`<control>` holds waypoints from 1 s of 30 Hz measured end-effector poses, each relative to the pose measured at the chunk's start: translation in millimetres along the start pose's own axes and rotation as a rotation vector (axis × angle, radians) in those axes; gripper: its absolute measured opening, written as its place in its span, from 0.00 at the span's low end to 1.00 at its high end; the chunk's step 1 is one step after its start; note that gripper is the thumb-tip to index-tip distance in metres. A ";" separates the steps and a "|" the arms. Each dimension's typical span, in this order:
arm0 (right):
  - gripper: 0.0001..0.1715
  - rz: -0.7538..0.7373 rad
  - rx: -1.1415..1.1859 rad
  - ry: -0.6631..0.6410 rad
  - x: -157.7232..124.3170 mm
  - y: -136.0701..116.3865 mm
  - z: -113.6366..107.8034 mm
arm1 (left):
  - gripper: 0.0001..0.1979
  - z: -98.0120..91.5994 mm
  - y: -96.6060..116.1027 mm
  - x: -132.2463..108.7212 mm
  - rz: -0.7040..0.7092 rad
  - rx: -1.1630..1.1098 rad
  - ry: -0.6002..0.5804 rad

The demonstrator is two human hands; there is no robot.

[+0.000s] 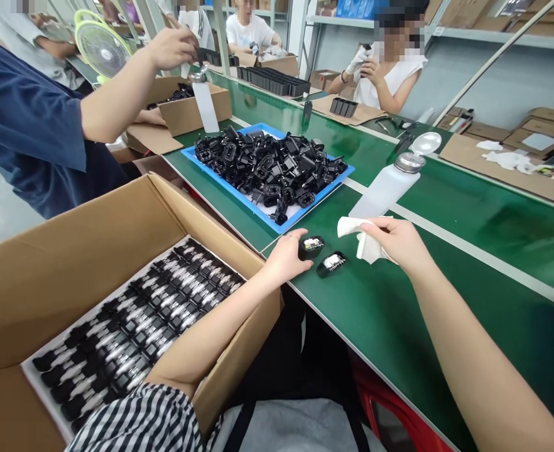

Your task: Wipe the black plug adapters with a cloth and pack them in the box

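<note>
My left hand (287, 256) is at the table's near edge, thumb and fingers spread around the left end of a small black plastic housing (311, 247). The fingertips are close to its sides; whether they touch it is hard to make out. A second black housing (332, 263) stands just to the right. Both show pale parts and a row of metal pins in their open tops. Pinched in my right hand (394, 242) is a folded white cloth (370, 243), held over the table right of the housings. Behind it stands a white bottle (384, 188) with its metal lid flipped up.
A blue tray (267, 224) heaped with black plug housings lies beyond my hands. At my left, a cardboard box (70, 232) holds rows of black parts. Another white bottle (205, 105) stands near a co-worker's arm (117, 94). Several people sit across the green table (465, 289).
</note>
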State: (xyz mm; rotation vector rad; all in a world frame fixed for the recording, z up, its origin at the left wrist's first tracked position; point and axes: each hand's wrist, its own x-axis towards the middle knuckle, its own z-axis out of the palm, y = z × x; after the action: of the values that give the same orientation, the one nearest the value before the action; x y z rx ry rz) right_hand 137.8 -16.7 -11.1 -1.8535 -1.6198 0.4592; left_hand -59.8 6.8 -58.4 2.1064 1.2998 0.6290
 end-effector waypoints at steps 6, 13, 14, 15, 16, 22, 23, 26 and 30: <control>0.14 -0.008 0.030 0.095 -29.2 4.8 14.1 | 0.17 -3.7 18.1 -19.0 0.008 0.232 -0.111; 0.16 -0.242 0.012 -0.016 -46.9 3.1 46.8 | 0.19 15.2 23.8 -8.7 0.067 0.341 -0.264; 0.15 -0.271 0.024 -0.034 -48.4 3.5 47.7 | 0.17 16.6 22.8 -8.1 0.074 0.335 -0.262; 0.15 -0.294 0.033 -0.068 -49.4 4.3 47.1 | 0.16 17.3 22.0 -7.9 0.076 0.329 -0.257; 0.15 -0.311 0.039 -0.119 -49.6 5.3 44.9 | 0.16 17.4 21.3 -7.9 0.076 0.324 -0.255; 0.13 -0.220 0.076 -0.498 -32.2 15.5 9.0 | 0.16 14.1 21.5 -8.4 0.063 0.340 -0.282; 0.12 -0.181 0.044 -0.521 -27.7 16.9 3.5 | 0.16 13.6 21.7 -8.1 0.057 0.343 -0.281; 0.13 -0.045 -0.097 -0.318 -19.5 15.2 0.0 | 0.15 12.9 21.5 -7.1 0.052 0.330 -0.287; 0.17 -0.100 -0.073 -0.108 -29.4 -1.0 24.0 | 0.16 12.8 19.7 -5.8 0.047 0.307 -0.310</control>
State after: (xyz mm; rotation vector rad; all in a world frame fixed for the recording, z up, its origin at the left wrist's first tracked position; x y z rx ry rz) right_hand 116.5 -39.8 -32.4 -1.8177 -1.8145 0.4686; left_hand -41.4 -8.4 -54.6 2.3697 1.2332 0.1133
